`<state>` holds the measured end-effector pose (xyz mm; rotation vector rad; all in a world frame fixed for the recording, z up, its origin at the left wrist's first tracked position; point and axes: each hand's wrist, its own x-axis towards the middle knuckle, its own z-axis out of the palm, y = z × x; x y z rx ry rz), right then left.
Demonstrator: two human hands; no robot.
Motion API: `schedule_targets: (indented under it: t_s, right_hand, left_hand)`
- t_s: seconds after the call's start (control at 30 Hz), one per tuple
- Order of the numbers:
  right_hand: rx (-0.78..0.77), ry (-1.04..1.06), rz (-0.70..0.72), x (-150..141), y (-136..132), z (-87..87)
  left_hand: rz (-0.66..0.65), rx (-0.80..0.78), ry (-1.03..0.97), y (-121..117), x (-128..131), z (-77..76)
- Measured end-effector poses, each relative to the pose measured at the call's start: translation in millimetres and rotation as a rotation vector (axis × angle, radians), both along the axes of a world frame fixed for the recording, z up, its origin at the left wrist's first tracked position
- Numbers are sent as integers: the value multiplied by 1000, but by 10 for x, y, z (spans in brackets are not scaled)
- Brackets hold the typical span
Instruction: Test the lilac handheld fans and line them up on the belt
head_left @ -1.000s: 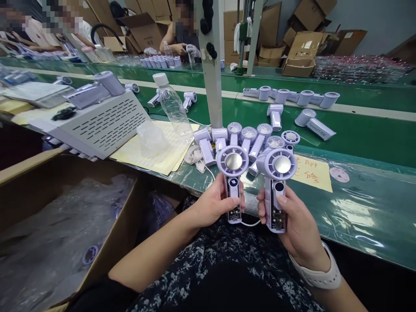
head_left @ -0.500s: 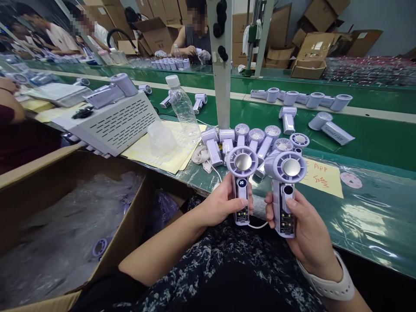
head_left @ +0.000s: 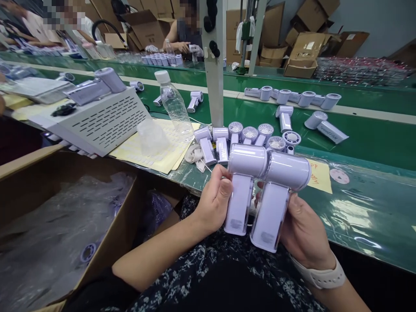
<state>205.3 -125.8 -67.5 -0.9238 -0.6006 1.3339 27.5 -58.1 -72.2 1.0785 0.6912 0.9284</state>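
A factory line fills the frame: a green belt (head_left: 357, 130) crosses from upper left to right edge, cartons stacked behind it along the top, other people at work far up in the upper left and top centre; a white post (head_left: 212, 86) rises at centre. Lower left, an open carton (head_left: 107, 242) holds crumpled plastic bags; above it a grey slotted machine (head_left: 97, 121) sits left of centre, yellow sheets (head_left: 156, 151) and a clear bottle (head_left: 175, 108) just beside it; behind the hands a cluster of fans (head_left: 250, 136) lies on the belt's near edge, more fans in a row at upper right.

At centre, over the lap, the left hand (head_left: 212, 201) grips the left fan (head_left: 242, 186) by its handle, fingers closed around it; the right hand (head_left: 302, 234) likewise clasps the right fan (head_left: 279, 195); the two fans touch side by side, plain backs to the camera, barrels pointing right. Both are pale lilac, glossy, a cylinder head on a flat handle.

As a judgement, the pair is mid-inspection; the cluster behind appears still waiting, and nothing shows either fan set down or bagged yet.
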Motion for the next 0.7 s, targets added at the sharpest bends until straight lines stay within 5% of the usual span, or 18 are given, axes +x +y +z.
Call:
schedule_targets:
  t_s: [0.1, 0.27, 0.37, 0.7]
  right_hand:
    - [0, 24, -10, 13, 26, 32]
    - [-43, 111, 89, 0, 68, 59]
    - [-113, 91, 111, -25, 75, 61]
    - [-69, 197, -8, 22, 30, 83]
  left_hand:
    - [23, 5, -40, 43, 12, 29]
    - [-234, -194, -154, 120, 46, 12]
    - [-278, -276, -188, 135, 63, 7]
    - [-255, -146, -161, 109, -2, 49]
